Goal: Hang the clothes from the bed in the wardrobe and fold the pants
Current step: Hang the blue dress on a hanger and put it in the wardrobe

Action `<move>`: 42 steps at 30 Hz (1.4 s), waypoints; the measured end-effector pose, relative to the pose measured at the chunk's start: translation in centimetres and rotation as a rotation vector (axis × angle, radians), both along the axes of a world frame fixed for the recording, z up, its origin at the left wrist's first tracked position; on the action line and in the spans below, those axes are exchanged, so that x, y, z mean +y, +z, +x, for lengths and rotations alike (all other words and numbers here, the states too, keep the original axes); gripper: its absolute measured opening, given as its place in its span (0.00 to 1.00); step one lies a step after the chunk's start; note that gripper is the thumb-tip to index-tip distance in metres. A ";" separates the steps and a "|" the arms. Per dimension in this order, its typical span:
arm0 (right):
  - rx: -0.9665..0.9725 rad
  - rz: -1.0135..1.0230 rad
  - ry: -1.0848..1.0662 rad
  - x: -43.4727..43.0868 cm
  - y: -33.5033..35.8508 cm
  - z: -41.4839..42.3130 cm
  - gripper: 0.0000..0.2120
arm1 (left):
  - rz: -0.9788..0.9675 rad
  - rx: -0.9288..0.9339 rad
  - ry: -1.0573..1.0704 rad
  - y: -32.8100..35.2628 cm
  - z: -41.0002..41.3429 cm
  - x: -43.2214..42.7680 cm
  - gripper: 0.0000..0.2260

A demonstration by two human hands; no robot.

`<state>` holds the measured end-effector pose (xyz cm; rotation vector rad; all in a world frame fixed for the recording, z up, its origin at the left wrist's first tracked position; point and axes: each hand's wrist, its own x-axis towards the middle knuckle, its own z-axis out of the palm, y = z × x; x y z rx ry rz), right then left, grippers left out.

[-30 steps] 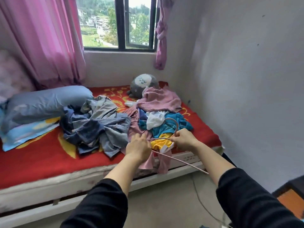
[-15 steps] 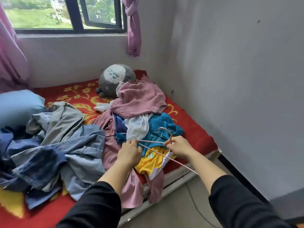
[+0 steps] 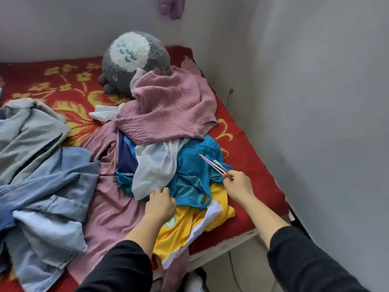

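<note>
- Both hands work the pile's near edge: the left hand curls its fingers into the teal top, and the right hand pinches the hanger.
- The hanger's long axis points toward 10 o'clock, across the teal top on the bed.
- The left hand is nearer the top, which lies at its 1 o'clock.

Left sleeve black; right sleeve black; wrists bare.
</note>
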<state>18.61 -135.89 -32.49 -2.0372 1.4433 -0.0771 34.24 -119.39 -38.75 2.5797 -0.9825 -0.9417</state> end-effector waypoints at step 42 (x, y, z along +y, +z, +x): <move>-0.164 -0.073 0.038 -9.0 10.9 10.0 0.10 | -0.043 0.089 0.478 15.5 8.7 -7.3 0.22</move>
